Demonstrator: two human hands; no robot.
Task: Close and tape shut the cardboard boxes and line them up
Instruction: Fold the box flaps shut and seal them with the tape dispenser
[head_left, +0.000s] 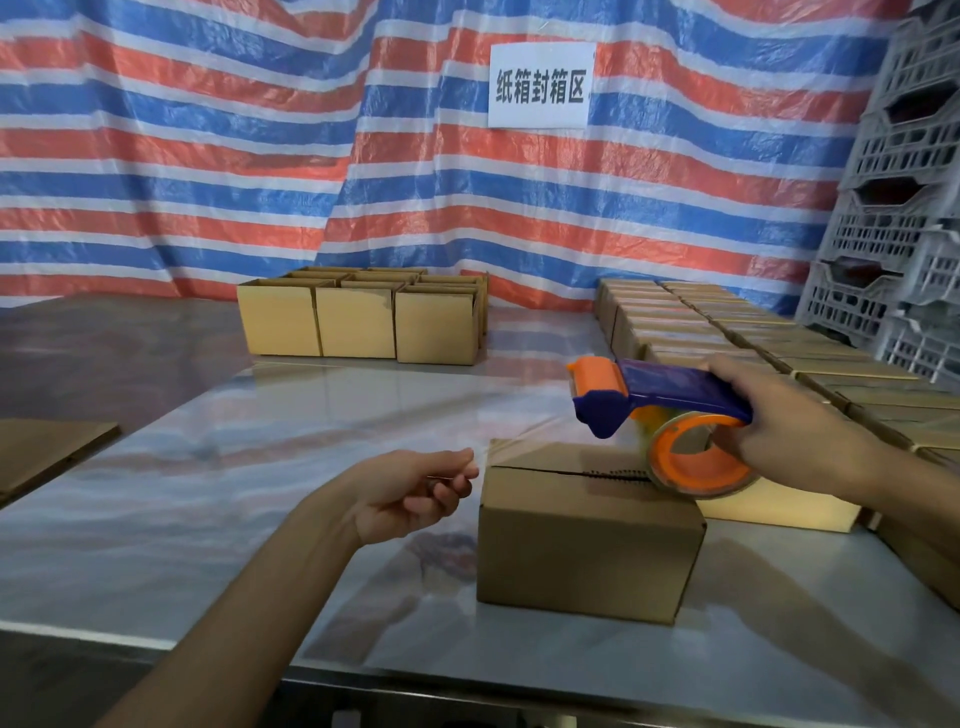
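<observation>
A closed cardboard box stands on the shiny table in front of me, its top seam still showing. My right hand grips a blue and orange tape dispenser held over the box's right half, its roll resting near the box top. My left hand is just left of the box and pinches the free end of the clear tape, which stretches across the box's top left edge. A group of open boxes sits at the back. Rows of taped boxes run along the right.
A flat piece of cardboard lies at the left table edge. Grey plastic crates are stacked at the far right. A striped tarpaulin with a white sign hangs behind the metal table.
</observation>
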